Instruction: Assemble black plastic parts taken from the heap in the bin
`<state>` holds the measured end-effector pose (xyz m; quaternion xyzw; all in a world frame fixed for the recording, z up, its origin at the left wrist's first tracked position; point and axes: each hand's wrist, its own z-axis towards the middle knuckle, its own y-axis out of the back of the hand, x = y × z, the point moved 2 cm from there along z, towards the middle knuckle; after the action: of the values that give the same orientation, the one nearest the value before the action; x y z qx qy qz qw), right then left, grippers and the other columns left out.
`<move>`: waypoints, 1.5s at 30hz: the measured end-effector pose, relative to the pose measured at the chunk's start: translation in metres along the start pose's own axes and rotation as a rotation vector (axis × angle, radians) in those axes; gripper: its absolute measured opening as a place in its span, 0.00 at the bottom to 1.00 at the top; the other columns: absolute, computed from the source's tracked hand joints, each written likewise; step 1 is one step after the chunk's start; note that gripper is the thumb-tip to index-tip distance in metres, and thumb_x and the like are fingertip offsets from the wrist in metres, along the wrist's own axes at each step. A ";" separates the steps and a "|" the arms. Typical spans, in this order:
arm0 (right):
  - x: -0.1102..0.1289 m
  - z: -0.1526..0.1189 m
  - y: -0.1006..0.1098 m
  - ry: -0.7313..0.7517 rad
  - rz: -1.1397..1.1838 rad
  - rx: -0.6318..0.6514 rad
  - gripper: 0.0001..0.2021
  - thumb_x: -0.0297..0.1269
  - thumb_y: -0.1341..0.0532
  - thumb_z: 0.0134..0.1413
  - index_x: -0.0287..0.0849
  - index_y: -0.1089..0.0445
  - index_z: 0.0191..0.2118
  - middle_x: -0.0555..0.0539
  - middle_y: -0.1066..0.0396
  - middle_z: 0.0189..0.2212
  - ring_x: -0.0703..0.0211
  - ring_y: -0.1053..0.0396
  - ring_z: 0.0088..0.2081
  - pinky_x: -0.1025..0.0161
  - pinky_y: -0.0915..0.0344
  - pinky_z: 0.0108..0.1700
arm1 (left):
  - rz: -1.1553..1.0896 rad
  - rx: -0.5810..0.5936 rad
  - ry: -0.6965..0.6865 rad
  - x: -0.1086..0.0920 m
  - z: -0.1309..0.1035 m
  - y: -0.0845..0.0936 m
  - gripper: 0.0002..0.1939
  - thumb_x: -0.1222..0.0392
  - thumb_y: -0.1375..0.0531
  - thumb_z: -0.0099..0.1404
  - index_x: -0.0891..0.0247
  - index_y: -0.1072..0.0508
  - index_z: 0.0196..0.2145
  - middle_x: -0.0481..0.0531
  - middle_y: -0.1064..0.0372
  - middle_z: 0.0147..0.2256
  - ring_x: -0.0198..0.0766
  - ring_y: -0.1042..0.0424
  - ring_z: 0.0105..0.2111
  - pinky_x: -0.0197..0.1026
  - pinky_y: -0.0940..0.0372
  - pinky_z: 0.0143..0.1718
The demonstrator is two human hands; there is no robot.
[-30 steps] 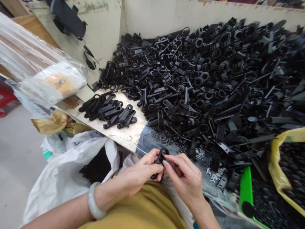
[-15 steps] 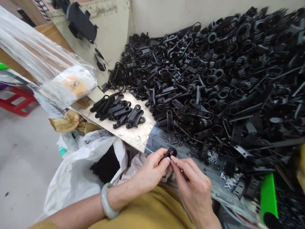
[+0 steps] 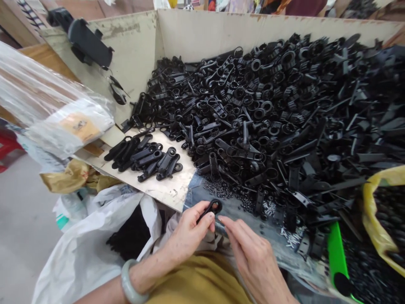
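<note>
My left hand (image 3: pixel 193 223) pinches a black plastic arm with a ring-shaped end (image 3: pixel 215 206), the ring pointing up and away from me. My right hand (image 3: pixel 249 245) is just to the right of the ring, thumb and fingers pressed together and a small gap from the part. Whatever may be between those fingertips is too small to make out. Past my hands, small black pieces (image 3: pixel 218 190) and silvery screws (image 3: pixel 291 237) lie scattered on the worktop. A group of similar black arms (image 3: pixel 152 158) rests at the left on the pale board.
A large heap of black plastic parts (image 3: pixel 253 101) fills the walled bench. Below its left edge, an open white sack (image 3: pixel 76 249) holds dark items. A green plate (image 3: pixel 337 249) and a yellow-rimmed bag (image 3: pixel 371 211) stand at right. Clear plastic bags (image 3: pixel 47 93) hang left.
My right fingertips have drawn back from the ring and are now apart from it. My left hand still grips the black plastic arm. The view has tilted up and shifted right.
</note>
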<state>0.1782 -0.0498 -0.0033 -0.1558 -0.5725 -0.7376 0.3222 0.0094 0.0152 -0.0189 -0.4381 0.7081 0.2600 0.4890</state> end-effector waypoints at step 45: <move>-0.045 0.030 0.067 -0.503 -0.431 -0.014 0.14 0.47 0.40 0.68 0.44 0.28 0.51 0.49 0.23 0.30 0.56 0.24 0.30 0.64 0.39 0.32 | -0.142 -0.133 0.029 -0.018 0.014 -0.008 0.24 0.43 0.33 0.60 0.64 0.28 0.45 0.40 0.40 0.19 0.28 0.48 0.18 0.31 0.53 0.19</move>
<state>0.2510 -0.0177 0.0287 -0.2106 -0.6490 -0.7310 0.0063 0.0252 0.0288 -0.0071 -0.5223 0.6633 0.2650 0.4658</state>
